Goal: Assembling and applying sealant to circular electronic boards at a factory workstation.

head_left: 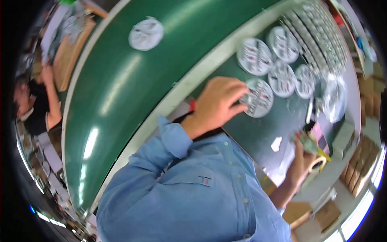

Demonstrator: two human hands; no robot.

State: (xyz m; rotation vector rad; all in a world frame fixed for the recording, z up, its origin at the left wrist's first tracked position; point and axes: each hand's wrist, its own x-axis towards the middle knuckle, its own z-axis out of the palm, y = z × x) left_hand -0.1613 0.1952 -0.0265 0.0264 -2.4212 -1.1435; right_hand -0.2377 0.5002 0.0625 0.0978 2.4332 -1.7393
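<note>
Nearest, at six o'clock: blue denim shirt sleeve, filling the lower frame and running up toward the centre. At its end, the left hand, palm down, fingers bent over the near edge of a round silver-white foil disc, thumb closing in below. Looks like a pinch on the rim, probably because so flat a piece can only be lifted or slid by its edge. Disc flat on the dark green work surface, just right of centre.

At four o'clock: the right hand, clenched, seemingly around a tan roll of tape, with a small green-and-white object poking out above. Held low and aside, apparently parked out of the other hand's way.

Further, at two o'clock: four more foil discs, laid side by side without overlap, likely so each can be taken singly. Beyond them, rows of small silvery pieces.

At eleven o'clock: a broad green conveyor belt carrying one lone disc. At nine o'clock, far side: another person.
</note>
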